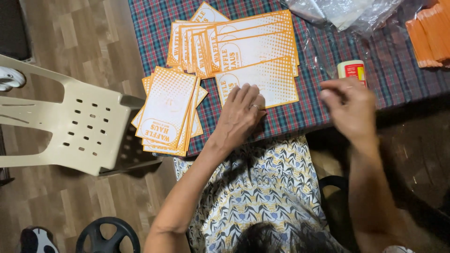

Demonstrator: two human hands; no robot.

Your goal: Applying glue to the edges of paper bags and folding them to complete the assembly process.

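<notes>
While the left hand [239,117] presses flat, fingers together, on the nearest orange-and-white card [262,82], the blurred right hand [349,107] hovers beside the glue bottle [352,70]; its finger state I cannot tell. A careless sweep could topple the bottle just beyond those fingertips.
</notes>
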